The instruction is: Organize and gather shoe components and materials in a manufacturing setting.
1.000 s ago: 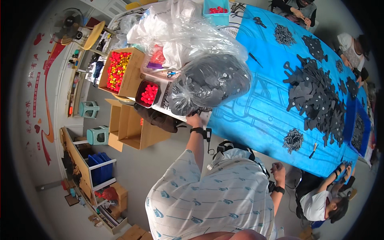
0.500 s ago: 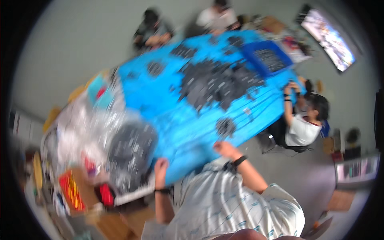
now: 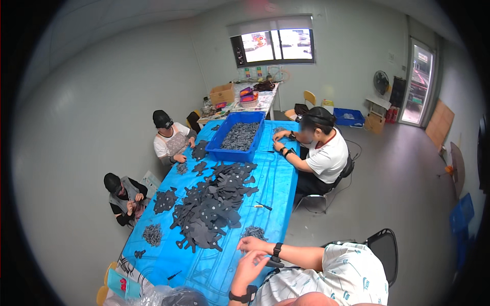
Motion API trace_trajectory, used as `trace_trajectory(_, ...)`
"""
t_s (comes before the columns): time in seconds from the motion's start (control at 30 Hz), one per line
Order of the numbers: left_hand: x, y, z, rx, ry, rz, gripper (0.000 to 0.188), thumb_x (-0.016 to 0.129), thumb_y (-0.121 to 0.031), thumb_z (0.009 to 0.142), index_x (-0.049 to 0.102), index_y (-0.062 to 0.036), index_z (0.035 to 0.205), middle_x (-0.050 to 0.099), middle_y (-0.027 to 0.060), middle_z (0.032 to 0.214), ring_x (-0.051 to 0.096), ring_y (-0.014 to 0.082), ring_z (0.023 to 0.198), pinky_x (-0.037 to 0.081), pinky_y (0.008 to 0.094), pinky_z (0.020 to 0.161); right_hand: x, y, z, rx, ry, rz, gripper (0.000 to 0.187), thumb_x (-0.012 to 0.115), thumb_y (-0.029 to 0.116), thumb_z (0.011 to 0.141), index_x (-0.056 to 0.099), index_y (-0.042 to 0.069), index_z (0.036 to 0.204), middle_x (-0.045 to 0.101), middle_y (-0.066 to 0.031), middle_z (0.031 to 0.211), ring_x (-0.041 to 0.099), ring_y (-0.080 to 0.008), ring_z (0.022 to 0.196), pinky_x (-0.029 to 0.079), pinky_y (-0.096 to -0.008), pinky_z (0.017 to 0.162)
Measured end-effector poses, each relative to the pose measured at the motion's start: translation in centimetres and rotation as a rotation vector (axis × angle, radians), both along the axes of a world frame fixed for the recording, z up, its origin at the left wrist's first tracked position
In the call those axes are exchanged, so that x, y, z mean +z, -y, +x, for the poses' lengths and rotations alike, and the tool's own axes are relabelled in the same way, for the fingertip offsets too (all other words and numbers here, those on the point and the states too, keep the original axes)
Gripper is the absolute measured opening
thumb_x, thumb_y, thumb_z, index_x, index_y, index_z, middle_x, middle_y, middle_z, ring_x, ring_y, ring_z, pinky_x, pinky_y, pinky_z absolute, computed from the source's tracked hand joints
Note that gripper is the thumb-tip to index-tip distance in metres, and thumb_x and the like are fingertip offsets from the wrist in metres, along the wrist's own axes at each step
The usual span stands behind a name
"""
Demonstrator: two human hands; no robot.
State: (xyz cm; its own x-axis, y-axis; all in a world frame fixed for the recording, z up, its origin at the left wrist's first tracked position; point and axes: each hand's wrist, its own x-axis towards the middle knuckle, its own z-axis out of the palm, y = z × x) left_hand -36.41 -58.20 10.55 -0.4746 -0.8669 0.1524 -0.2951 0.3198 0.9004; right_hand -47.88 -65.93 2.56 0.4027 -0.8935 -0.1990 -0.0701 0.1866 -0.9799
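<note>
My right hand (image 3: 252, 245), a black band on its wrist, lies with fingers spread on the blue table cover (image 3: 278, 183), just below a small heap of dark little parts (image 3: 253, 232). My left hand (image 3: 248, 267) hovers over the table's near edge, fingers apart, holding nothing. A big pile of flat black cut-out pieces (image 3: 214, 204) covers the middle of the table, to the left of both hands. A thin dark tool (image 3: 264, 206) lies on the cover beyond the heap.
A blue crate (image 3: 240, 135) of dark parts stands at the table's far end. Three other people sit around it: one on the right (image 3: 321, 150), two on the left (image 3: 171, 140) (image 3: 122, 193). A black chair (image 3: 384, 246) is behind me, a clear plastic bag (image 3: 168, 297) at the near left.
The view has swung sharply along the table. My left hand has left the clear plastic bag of dark pieces; both hands are now at the table's near edge.
</note>
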Motion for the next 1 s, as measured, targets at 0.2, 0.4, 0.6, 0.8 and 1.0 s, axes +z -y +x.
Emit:
trace_trajectory(0.2,-0.9,-0.6,-2.8,-0.069,0.257,-0.168,0.028,0.072,-0.025,0.069,0.058,-0.0027,0.078,0.057,0.0090,0.072,0.056,0.0237,0.068,0.044,0.0326,0.061,-1.2,0.2,-0.1,0.027,0.008,0.041,0.022,0.051,0.020,0.082,0.060,0.003,0.092,0.059,-0.0033,0.077,0.054,-0.0106,0.065,0.044,-0.0244,0.058)
trace_trajectory(0.4,-1.2,-1.3,-2.2,0.003,0.249,-0.347,0.030,0.075,-0.026,0.065,0.058,-0.0030,0.070,0.054,0.0078,0.066,0.053,0.0246,0.067,0.042,0.0348,0.062,-1.8,0.2,1.0,0.005,0.077,0.070,0.020,0.055,0.021,0.081,0.061,0.002,0.086,0.060,-0.0041,0.073,0.054,-0.0113,0.065,0.045,-0.0259,0.057)
trace_trajectory(0.6,-1.0,-1.1,-2.1,0.094,0.073,-0.488,0.027,0.069,-0.022,0.070,0.057,-0.0005,0.079,0.054,0.0166,0.080,0.050,0.0336,0.079,0.041,0.0399,0.069,0.8,0.6,1.3,-0.032,0.125,-0.123,0.023,0.051,0.026,0.087,0.060,0.005,0.088,0.060,-0.0037,0.071,0.054,-0.0115,0.060,0.046,-0.0259,0.052)
trace_trajectory(0.8,1.9,-2.7,-0.3,0.227,-0.114,-0.187,0.030,0.071,-0.010,0.067,0.051,-0.0043,0.089,0.051,0.0091,0.090,0.051,0.0243,0.089,0.040,0.0319,0.076,6.8,0.6,2.5,-0.079,0.151,-0.035,0.011,0.052,0.011,0.082,0.059,0.002,0.084,0.057,-0.0024,0.070,0.052,-0.0080,0.060,0.042,-0.0226,0.053)
trace_trajectory(1.0,-1.4,-3.6,1.9,-0.110,-0.595,0.599,0.029,0.063,-0.008,0.079,0.047,-0.0012,0.102,0.051,0.0052,0.102,0.049,0.0125,0.095,0.039,0.0280,0.085,9.3,-1.3,3.8,-0.083,0.163,-0.105,0.011,0.050,0.008,0.081,0.058,0.001,0.085,0.057,-0.0017,0.070,0.052,-0.0071,0.061,0.042,-0.0221,0.054)
